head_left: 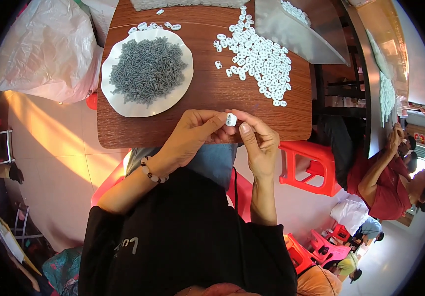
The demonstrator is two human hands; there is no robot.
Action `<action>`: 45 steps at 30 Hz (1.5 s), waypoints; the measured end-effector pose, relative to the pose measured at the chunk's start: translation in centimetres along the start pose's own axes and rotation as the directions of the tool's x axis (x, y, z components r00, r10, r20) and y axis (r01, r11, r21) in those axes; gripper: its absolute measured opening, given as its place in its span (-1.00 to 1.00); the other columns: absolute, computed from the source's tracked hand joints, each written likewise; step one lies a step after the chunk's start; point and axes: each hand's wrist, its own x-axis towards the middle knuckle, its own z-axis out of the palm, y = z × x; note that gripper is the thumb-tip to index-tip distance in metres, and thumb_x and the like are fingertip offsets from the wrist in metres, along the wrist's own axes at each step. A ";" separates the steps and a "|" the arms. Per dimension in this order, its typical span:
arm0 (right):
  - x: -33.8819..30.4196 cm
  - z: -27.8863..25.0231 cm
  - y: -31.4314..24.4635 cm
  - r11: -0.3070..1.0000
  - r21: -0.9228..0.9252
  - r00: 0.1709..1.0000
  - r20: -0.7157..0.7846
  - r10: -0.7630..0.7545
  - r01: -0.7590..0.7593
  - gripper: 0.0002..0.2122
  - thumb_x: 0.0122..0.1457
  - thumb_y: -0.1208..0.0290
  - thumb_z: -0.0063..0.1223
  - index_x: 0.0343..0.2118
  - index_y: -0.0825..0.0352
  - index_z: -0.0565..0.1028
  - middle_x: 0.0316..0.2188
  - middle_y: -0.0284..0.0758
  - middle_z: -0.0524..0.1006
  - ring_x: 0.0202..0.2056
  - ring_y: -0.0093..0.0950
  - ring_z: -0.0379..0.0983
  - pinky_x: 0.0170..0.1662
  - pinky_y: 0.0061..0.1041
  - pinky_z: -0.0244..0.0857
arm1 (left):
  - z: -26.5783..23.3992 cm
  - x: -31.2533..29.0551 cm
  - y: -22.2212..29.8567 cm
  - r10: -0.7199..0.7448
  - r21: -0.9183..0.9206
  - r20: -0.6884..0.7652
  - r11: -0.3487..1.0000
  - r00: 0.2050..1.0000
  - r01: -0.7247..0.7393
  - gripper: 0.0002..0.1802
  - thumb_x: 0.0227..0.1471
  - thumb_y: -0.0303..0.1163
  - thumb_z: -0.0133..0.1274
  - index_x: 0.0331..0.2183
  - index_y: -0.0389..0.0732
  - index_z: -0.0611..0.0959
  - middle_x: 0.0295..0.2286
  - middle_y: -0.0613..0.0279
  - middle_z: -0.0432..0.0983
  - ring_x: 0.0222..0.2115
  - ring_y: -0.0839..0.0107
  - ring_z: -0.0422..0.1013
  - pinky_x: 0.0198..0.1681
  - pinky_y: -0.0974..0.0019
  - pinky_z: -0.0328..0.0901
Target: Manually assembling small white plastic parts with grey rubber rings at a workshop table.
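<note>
One white piece [230, 120], frame centre: pinched in left hand [196, 130]; right hand [260, 141] at its edge, grip unclear to me. I judge a loosened pinch could drop it off the table [133, 130].

Brown wood-grain table [212, 93], rounded corners. Scalloped white plate [107, 74] on it, heaped with small grey screw-like parts [147, 69]. Right of plate: loose spread of small white two-hole pieces [266, 64]. Just beyond plate: small cluster of the same. Farther beyond, toward far edge: translucent packed item [187, 4].
</note>
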 end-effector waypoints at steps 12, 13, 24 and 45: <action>0.6 0.1 0.6 0.994 0.029 0.994 0.029 0.107 -0.108 -0.79 0.21 0.56 0.02 -0.11 0.49 0.49 -0.14 -0.11 0.55 -0.27 -0.55 0.52 -0.15 -0.58 0.40 | 0.9 -0.4 0.8 0.043 0.040 -0.025 0.998 0.999 -0.042 -0.69 0.19 -0.24 0.02 -0.34 -0.30 0.66 -0.53 0.38 0.51 -0.51 0.69 0.36 -0.41 0.59 0.27; 0.7 0.2 0.7 0.996 0.047 0.997 0.006 0.076 -0.076 -0.81 0.19 0.58 0.04 -0.14 0.49 0.49 -0.15 -0.11 0.55 -0.30 -0.56 0.53 -0.18 -0.60 0.41 | 0.8 -0.4 0.6 0.057 0.041 -0.010 0.998 0.998 -0.056 -0.69 0.19 -0.24 0.02 -0.34 -0.31 0.66 -0.54 0.39 0.50 -0.52 0.70 0.36 -0.42 0.60 0.26; 7.4 -3.8 -6.8 0.884 -0.408 0.944 -0.129 -0.303 0.227 -0.87 0.20 0.48 0.07 -0.24 0.42 0.51 -0.38 -0.29 0.60 -0.47 -0.66 0.48 -0.38 -0.70 0.36 | -0.6 -0.9 1.6 0.007 0.105 -0.124 0.994 0.992 0.006 -0.71 0.19 -0.29 -0.02 -0.42 -0.30 0.63 -0.60 0.40 0.44 -0.58 0.68 0.29 -0.49 0.61 0.17; 12.4 -3.9 -0.2 0.496 -0.857 0.984 0.071 -0.162 0.143 -0.89 0.09 0.54 0.14 -0.32 0.40 0.54 -0.52 -0.27 0.56 -0.50 -0.55 0.46 -0.45 -0.54 0.28 | -3.0 -0.7 1.6 -0.010 0.159 -0.187 0.986 0.982 0.040 -0.73 0.18 -0.33 -0.04 -0.47 -0.27 0.59 -0.65 0.45 0.37 -0.62 0.71 0.22 -0.57 0.62 0.10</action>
